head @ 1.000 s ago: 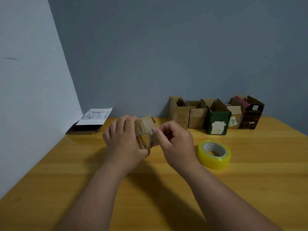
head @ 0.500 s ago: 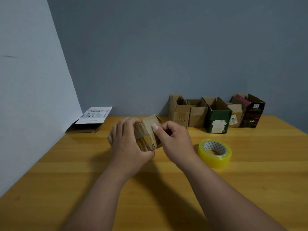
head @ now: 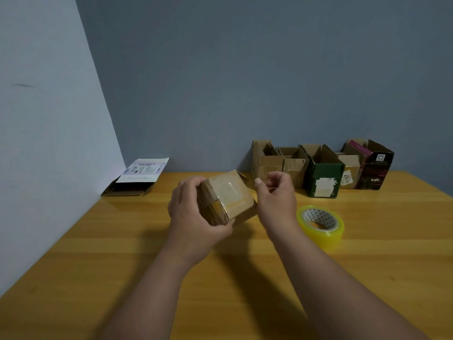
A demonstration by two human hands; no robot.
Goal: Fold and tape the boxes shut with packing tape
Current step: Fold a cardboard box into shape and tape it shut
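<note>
My left hand [head: 193,217] grips a small brown cardboard box [head: 230,195] just above the wooden table [head: 122,253], tilted so that a face with clear tape over it points at me. One flap sticks out at the box's far top corner. My right hand [head: 277,200] is just to the right of the box, fingers curled, and I see nothing held in them. A yellow-tinted roll of packing tape [head: 321,227] lies flat on the table to the right of that hand.
Several open boxes stand in a row against the back wall: brown ones [head: 268,163], a green one [head: 323,177] and a dark one [head: 375,170]. A flattened box with a white label [head: 139,177] lies in the back left corner by the side wall.
My left hand has turned the box so its taped face shows. My right hand has come off the box's top and drawn back to the right with its fingers curled.
</note>
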